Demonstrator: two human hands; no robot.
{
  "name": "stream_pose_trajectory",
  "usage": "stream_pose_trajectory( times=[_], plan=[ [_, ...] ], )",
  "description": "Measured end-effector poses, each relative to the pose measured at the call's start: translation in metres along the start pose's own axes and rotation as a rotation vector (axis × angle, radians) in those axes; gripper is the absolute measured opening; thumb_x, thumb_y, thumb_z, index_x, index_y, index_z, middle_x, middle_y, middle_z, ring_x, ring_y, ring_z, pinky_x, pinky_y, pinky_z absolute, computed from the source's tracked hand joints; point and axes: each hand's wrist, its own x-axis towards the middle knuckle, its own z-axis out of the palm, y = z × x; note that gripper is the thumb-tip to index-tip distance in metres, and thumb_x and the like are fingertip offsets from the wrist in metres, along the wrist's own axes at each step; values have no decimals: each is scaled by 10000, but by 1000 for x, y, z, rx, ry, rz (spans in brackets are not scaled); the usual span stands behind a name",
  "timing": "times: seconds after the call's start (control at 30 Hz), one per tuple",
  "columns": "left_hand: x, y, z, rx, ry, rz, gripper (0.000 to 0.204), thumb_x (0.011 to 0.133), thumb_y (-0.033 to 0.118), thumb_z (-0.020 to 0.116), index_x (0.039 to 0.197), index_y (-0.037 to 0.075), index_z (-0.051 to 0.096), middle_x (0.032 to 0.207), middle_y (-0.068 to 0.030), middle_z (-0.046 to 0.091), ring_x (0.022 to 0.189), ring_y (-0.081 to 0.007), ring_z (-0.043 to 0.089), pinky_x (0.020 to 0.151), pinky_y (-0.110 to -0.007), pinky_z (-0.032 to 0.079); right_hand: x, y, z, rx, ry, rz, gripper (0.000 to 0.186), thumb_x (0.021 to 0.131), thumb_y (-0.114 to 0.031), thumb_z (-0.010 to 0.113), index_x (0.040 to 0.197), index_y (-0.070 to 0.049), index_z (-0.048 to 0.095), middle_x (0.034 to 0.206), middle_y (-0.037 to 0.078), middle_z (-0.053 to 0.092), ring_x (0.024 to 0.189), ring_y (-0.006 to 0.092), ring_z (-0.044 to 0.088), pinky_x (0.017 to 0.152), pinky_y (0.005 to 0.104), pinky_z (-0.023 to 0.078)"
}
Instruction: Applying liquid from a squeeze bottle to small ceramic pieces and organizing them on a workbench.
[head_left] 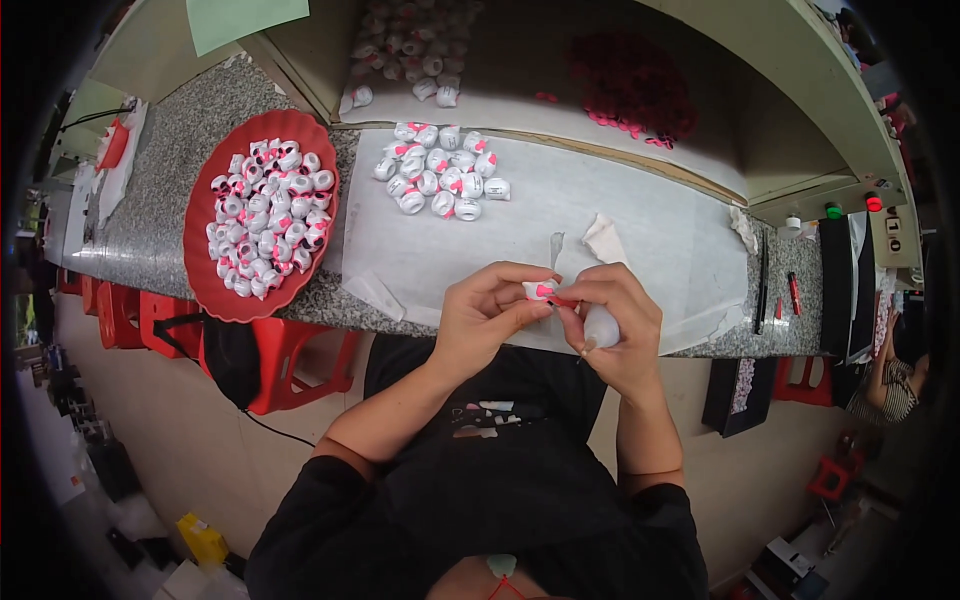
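My left hand (478,318) pinches a small white figure piece (538,290) with a bright pink bow-like part on it, held just above the front edge of the worktop. Close against it, my right hand (632,318) has its thumb and forefinger at the piece's right side. A small whitish squeeze bottle (601,326) is tucked in the right palm and fingers, pointing down toward me. Whether the right fingertips also pinch a tiny part is too small to make out. Beyond my hands lies a cluster of similar white pieces (440,170), some with pink parts.
White paper (540,205) covers the granite worktop. At left stands a scalloped red tray (197,240) heaped with white pieces. Under the shelf are more white pieces (425,88) and a pile of pink parts (640,100). Crumpled tissue (603,240) and a red pen (794,294) lie rightward.
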Motion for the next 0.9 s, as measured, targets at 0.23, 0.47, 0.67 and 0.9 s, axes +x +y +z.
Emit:
stream_pose_trajectory(
  times=[0.23, 0.47, 0.67, 0.9],
  plan=[
    [-5, -1, 0, 69, 22, 52, 265, 738, -90, 533, 999, -64, 490, 982, -150, 547, 852, -162, 565, 741, -247, 472, 4, -9, -3, -188, -69, -123, 202, 571, 79, 644, 737, -16, 582, 674, 77, 527, 555, 152, 523, 470, 233, 410],
    [-2, 0, -1, 52, 8, 104, 257, 740, -74, 543, 992, -65, 493, 980, -145, 540, 895, -170, 547, 775, -268, 459, 1, -15, -2, -121, 29, -63, 209, 551, 83, 642, 722, -10, 566, 673, 81, 525, 549, 160, 523, 466, 236, 406],
    [-4, 3, -5, 86, 7, 98, 262, 739, -63, 548, 994, -51, 492, 995, -154, 534, 900, -170, 542, 789, -279, 456, 5, -12, -9, -188, -55, -117, 212, 559, 94, 622, 738, -7, 570, 680, 89, 520, 566, 169, 519, 488, 237, 405],
    [0, -2, -7, -31, -37, 76, 241, 743, -21, 564, 972, -39, 493, 1012, -175, 535, 891, -177, 550, 800, -312, 461, -2, -5, -25, -233, 127, 46, 215, 569, 26, 691, 757, -13, 595, 696, 87, 522, 595, 160, 505, 501, 226, 389]
  ],
)
